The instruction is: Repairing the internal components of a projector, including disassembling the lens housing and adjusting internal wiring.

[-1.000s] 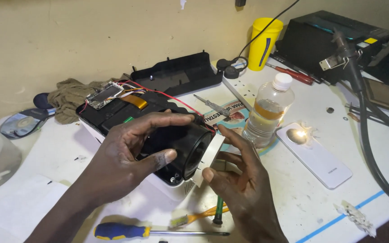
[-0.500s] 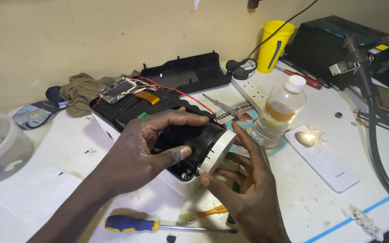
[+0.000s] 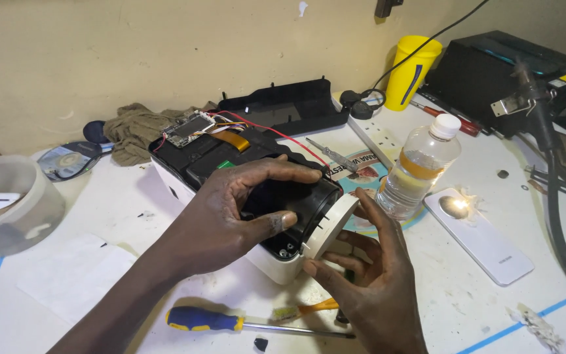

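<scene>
An opened device [image 3: 194, 157] with a white lower shell and black insides lies on the white table; a small circuit board [image 3: 188, 126] with red and orange wires sits on top. My left hand [image 3: 234, 213] grips the black round housing [image 3: 296, 200] at the device's front end. My right hand [image 3: 368, 282] holds a white round cap [image 3: 330, 226] against the housing's mouth, fingers spread behind it.
A blue-and-yellow screwdriver [image 3: 230, 322] lies by the front edge. A clear bottle [image 3: 417, 167], a white phone [image 3: 479, 236], a black cover [image 3: 283, 105], a yellow cup [image 3: 413, 71], a power strip [image 3: 378, 136] and a grey bowl [image 3: 8, 206] stand around. Black cables [image 3: 558, 196] run at the right.
The view has shifted slightly. My right hand has turned the white cap flatter against the housing's mouth; my left hand keeps its grip.
</scene>
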